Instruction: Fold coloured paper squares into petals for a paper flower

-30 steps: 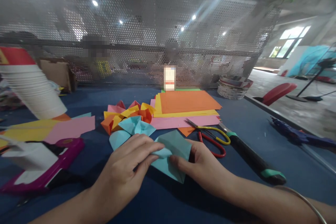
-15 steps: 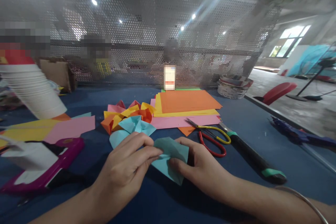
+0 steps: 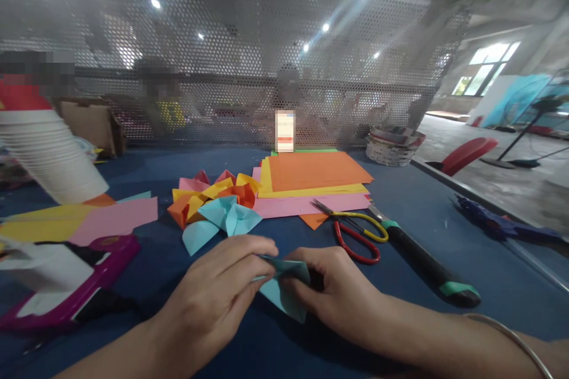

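Pale blue, creased piece of folded paper (image 3: 276,293), held between the left hand (image 3: 222,290) and the right hand (image 3: 331,287) over the dark blue tabletop (image 3: 249,346). Bent over along the top, with a shadowed, darker flap there; slants down to a pointed corner below the right thumb. Partly hidden by fingers.

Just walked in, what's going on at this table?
A person holds a partly folded piece of light-blue paper with both the left hand and the right hand. Folded paper pieces in blue, orange, yellow and pink sit just beyond the left hand. Further back lies a stack of coloured sheets, with scissors at its near edge and a black-handled tool to their right.
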A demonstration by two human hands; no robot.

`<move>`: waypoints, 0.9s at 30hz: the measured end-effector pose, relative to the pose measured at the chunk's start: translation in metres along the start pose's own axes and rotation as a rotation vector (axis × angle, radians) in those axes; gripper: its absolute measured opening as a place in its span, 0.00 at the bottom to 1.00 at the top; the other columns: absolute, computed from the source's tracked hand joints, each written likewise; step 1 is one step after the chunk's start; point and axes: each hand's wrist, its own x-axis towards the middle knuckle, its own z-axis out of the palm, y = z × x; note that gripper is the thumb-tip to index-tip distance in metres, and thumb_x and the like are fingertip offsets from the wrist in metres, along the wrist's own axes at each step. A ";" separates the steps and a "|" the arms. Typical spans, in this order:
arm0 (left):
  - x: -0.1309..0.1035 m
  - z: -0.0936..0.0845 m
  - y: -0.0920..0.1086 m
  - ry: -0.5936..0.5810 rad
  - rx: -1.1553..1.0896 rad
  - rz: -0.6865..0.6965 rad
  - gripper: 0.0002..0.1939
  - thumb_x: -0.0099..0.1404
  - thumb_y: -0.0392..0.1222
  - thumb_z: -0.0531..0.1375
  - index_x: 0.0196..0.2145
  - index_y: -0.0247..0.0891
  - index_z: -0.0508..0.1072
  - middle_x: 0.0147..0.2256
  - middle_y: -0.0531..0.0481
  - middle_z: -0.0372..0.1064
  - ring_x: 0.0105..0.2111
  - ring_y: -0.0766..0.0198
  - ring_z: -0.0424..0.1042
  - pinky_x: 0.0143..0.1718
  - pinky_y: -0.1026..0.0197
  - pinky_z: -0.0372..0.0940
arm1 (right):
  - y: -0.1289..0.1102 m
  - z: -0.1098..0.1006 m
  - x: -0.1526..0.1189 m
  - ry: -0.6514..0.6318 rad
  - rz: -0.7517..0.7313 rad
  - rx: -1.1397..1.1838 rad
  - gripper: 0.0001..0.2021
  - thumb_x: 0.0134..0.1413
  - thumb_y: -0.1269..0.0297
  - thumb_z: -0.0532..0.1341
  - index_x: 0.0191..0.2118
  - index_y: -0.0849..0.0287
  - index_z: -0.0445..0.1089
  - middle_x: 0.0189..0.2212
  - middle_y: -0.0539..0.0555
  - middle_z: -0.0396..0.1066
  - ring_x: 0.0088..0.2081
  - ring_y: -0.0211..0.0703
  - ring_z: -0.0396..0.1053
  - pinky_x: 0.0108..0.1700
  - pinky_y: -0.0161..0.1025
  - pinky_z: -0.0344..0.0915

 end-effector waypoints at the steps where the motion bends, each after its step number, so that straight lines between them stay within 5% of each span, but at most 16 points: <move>1: -0.001 0.001 0.000 -0.004 -0.021 -0.003 0.12 0.67 0.27 0.52 0.40 0.41 0.69 0.42 0.50 0.70 0.44 0.63 0.70 0.47 0.62 0.64 | 0.000 0.000 0.000 0.005 0.001 -0.023 0.09 0.52 0.74 0.55 0.23 0.59 0.61 0.19 0.44 0.58 0.23 0.31 0.54 0.24 0.29 0.51; 4: -0.002 0.003 0.001 0.006 -0.014 -0.041 0.09 0.67 0.31 0.54 0.41 0.43 0.67 0.35 0.53 0.71 0.35 0.65 0.73 0.39 0.64 0.66 | -0.002 0.000 0.000 0.021 0.009 -0.102 0.12 0.51 0.72 0.58 0.20 0.59 0.56 0.18 0.43 0.54 0.21 0.31 0.51 0.22 0.29 0.48; 9: -0.001 0.004 0.001 0.028 0.077 -0.049 0.23 0.68 0.35 0.55 0.59 0.45 0.56 0.44 0.49 0.73 0.38 0.62 0.74 0.42 0.62 0.66 | -0.004 -0.001 -0.001 0.042 -0.111 -0.137 0.07 0.51 0.77 0.56 0.26 0.59 0.64 0.26 0.48 0.64 0.26 0.34 0.60 0.28 0.30 0.56; 14: -0.001 0.002 -0.001 -0.021 0.017 -0.012 0.14 0.67 0.30 0.52 0.47 0.44 0.66 0.34 0.52 0.72 0.33 0.64 0.72 0.36 0.62 0.64 | -0.004 -0.002 0.000 0.116 -0.147 -0.114 0.11 0.46 0.82 0.55 0.32 0.59 0.66 0.31 0.50 0.67 0.32 0.38 0.63 0.32 0.33 0.59; 19: 0.001 0.000 0.006 -0.091 -0.135 -0.181 0.07 0.64 0.33 0.53 0.33 0.42 0.69 0.26 0.57 0.68 0.26 0.67 0.68 0.29 0.64 0.59 | -0.005 -0.003 -0.003 0.128 -0.085 -0.023 0.18 0.39 0.86 0.53 0.34 0.58 0.65 0.31 0.48 0.68 0.32 0.37 0.64 0.34 0.32 0.59; 27: 0.013 -0.001 0.008 -0.206 -0.702 -0.701 0.12 0.64 0.46 0.54 0.26 0.39 0.69 0.19 0.55 0.69 0.20 0.67 0.64 0.24 0.66 0.57 | -0.009 -0.001 -0.002 0.054 0.013 0.343 0.12 0.55 0.69 0.59 0.45 0.56 0.61 0.32 0.47 0.66 0.31 0.36 0.62 0.32 0.32 0.59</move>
